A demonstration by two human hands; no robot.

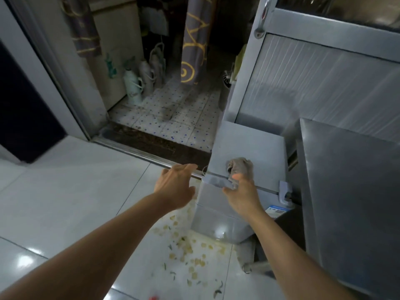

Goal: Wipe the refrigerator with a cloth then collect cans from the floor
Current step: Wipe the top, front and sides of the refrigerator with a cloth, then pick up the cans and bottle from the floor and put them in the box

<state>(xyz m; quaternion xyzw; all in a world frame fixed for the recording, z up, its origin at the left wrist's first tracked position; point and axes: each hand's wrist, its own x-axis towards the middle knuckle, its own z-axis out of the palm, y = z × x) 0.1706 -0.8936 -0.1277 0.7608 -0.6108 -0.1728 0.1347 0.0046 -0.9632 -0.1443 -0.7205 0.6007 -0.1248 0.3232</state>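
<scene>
The grey refrigerator [246, 144] stands in front of me, seen from above. A crumpled grey-brown cloth [241, 167] lies against its top near the front edge. My right hand [242, 194] grips the cloth there, fingers curled over the seam between the fridge's sections. My left hand [175, 187] hovers just left of the fridge's corner, fingers relaxed and extended, holding nothing. A small red object [154, 297] peeks in at the bottom edge of the floor; I cannot tell what it is.
Food scraps [188, 250] litter the white tiled floor [75, 191] by the fridge's base. A steel cabinet [346, 202] stands at right. Beyond a metal door threshold [151, 158], thermos flasks [134, 85] and a patterned curtain [194, 40] stand on dotted tiles.
</scene>
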